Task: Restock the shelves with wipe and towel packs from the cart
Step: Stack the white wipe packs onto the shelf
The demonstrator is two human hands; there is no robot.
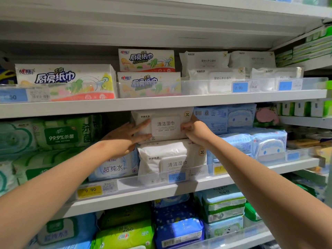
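A white cleaning-wipes pack (pixel 166 125) stands on top of a second identical white pack (pixel 172 159) on the middle shelf (pixel 251 174). My left hand (pixel 125 138) presses on the upper pack's left end with straight fingers laid across its front. My right hand (pixel 195 131) grips the pack's right end, fingers curled round its edge. The upper pack's top sits just under the shelf above. The cart is not in view.
Green wipe packs (pixel 61 135) fill the shelf to the left and light blue packs (pixel 239 121) to the right. Kitchen towel packs (pixel 66 81) and white baby-wipe packs (pixel 206 62) sit on the shelf above. Blue and green packs (pixel 177 229) lie on the shelf below.
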